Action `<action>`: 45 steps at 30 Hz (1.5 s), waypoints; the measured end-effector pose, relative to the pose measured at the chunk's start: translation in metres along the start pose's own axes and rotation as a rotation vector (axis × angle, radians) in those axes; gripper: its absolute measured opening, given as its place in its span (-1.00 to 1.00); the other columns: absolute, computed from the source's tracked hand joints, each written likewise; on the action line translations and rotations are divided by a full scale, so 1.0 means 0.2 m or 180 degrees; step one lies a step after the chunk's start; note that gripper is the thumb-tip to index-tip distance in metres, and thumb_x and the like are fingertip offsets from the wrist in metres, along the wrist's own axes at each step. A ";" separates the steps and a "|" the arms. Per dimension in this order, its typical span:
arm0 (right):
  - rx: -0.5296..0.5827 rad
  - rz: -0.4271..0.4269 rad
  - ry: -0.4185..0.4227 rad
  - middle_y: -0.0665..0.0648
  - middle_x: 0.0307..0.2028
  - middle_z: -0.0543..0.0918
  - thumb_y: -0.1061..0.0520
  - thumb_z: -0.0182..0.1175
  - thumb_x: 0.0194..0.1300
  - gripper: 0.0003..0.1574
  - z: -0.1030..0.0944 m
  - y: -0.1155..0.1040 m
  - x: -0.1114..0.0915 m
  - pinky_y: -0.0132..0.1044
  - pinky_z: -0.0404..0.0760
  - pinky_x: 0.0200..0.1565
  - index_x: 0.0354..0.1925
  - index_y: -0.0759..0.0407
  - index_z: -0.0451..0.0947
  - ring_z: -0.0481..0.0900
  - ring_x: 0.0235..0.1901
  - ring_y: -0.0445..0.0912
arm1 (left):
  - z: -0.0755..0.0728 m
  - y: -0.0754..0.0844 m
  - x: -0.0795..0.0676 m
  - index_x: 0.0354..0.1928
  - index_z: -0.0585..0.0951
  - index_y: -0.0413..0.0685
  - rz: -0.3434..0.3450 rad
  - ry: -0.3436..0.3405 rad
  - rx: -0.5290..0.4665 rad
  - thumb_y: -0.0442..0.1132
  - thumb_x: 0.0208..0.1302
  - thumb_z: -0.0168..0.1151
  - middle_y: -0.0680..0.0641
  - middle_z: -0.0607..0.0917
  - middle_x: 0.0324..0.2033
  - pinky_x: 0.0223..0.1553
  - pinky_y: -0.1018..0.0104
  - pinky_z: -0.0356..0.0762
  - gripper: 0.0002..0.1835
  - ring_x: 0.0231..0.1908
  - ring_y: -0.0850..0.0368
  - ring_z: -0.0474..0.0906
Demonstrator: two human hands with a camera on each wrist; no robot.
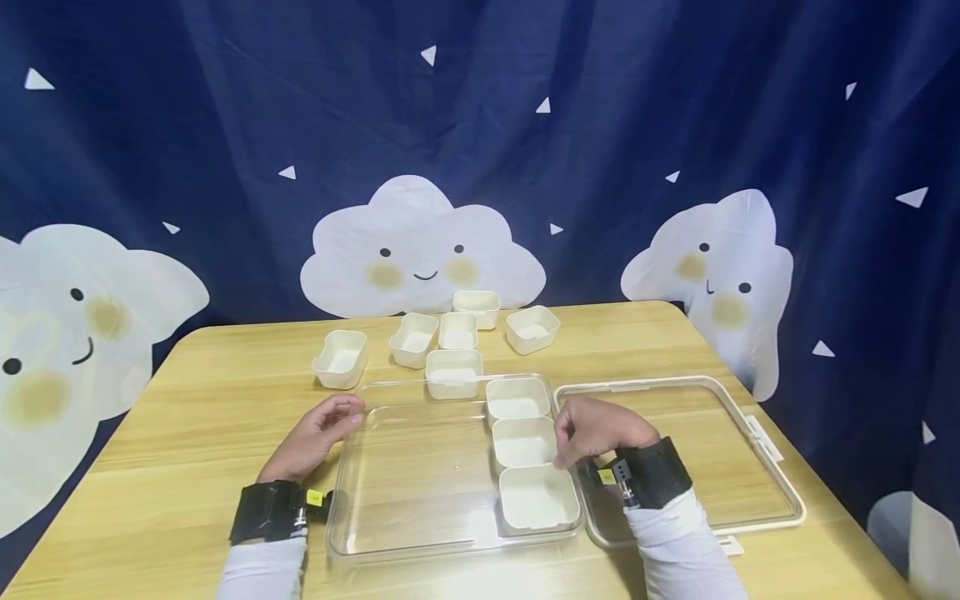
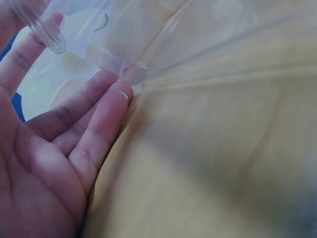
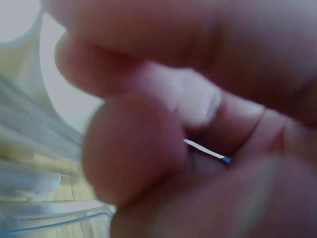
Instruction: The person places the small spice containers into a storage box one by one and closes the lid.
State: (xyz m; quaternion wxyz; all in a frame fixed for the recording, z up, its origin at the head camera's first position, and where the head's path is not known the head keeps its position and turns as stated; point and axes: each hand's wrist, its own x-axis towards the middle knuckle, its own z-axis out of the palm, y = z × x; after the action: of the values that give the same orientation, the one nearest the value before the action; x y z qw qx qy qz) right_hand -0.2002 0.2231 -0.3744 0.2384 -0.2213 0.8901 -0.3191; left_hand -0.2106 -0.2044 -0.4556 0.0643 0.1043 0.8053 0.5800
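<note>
Three white cups (image 1: 525,442) into lining the right side of the clear box (image 1: 420,548), touching its far left corner with loose left-hand (image 1: 311,437) fingers, bunching right-hand (image 1: 600,427) fingers opposite, impossible to tell whether gripping, seemingly leaving six cups (image 1: 458,332) beyond.

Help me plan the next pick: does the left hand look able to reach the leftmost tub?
Probably yes: the left hand touches the clear box, but the tub stands close beyond, and only bare table shows between hand and tub.
</note>
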 end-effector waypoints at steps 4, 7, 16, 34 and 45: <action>-0.0035 -0.0168 0.0053 -0.08 -0.68 0.49 0.17 0.46 -0.01 -0.73 -0.01 0.03 0.01 -0.33 0.39 -0.59 -0.66 0.10 0.55 0.40 -0.66 -0.20 | 0.00 -0.01 0.01 0.16 0.45 -0.25 -0.0016 0.0009 0.0052 -0.18 0.41 0.16 -0.28 0.56 0.04 -0.03 0.34 0.46 -0.61 0.00 0.12 0.47; -0.0068 -0.0367 0.0175 -0.09 -0.60 0.46 0.13 0.40 0.11 -0.70 -0.02 0.05 0.02 -0.32 0.41 -0.49 -0.63 0.08 0.50 0.41 -0.57 -0.19 | 0.00 -0.02 0.01 0.16 0.45 -0.25 -0.0009 -0.0003 0.0075 -0.14 0.40 0.17 -0.28 0.56 0.03 -0.02 0.35 0.46 -0.59 0.01 0.10 0.47; -0.0030 -0.0562 0.0950 -0.11 -0.63 0.43 0.21 0.30 0.20 -0.76 -0.03 0.10 0.07 -0.35 0.36 -0.53 -0.54 0.08 0.46 0.38 -0.60 -0.20 | 0.00 -0.02 0.03 0.16 0.46 -0.23 -0.0050 0.0022 0.0120 -0.13 0.40 0.17 -0.25 0.57 0.03 0.00 0.33 0.44 -0.59 0.02 0.09 0.47; 0.0221 0.0024 0.2733 0.02 -0.65 0.41 0.25 0.30 0.18 -0.77 -0.09 0.15 0.14 -0.22 0.36 -0.44 -0.53 0.21 0.46 0.37 -0.59 -0.07 | 0.00 -0.03 0.02 0.17 0.45 -0.24 -0.0014 0.0001 0.0063 -0.16 0.40 0.17 -0.26 0.56 0.04 -0.02 0.32 0.46 -0.59 0.02 0.06 0.47; 0.0281 0.0416 0.3316 0.07 -0.63 0.44 0.19 0.21 0.17 -0.81 -0.18 0.18 0.27 -0.20 0.35 -0.35 -0.54 0.23 0.48 0.41 -0.52 0.01 | 0.00 -0.02 0.01 0.15 0.46 -0.25 0.0022 -0.0001 0.0052 -0.14 0.40 0.18 -0.25 0.57 0.02 -0.04 0.33 0.48 -0.59 -0.02 0.14 0.48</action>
State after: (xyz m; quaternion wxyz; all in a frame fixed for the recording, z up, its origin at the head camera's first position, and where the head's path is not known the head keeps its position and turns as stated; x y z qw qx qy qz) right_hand -0.2729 0.2357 -0.3898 -0.2073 0.0329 0.8883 -0.4085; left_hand -0.2132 -0.2061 -0.4599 0.0615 0.1077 0.8096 0.5737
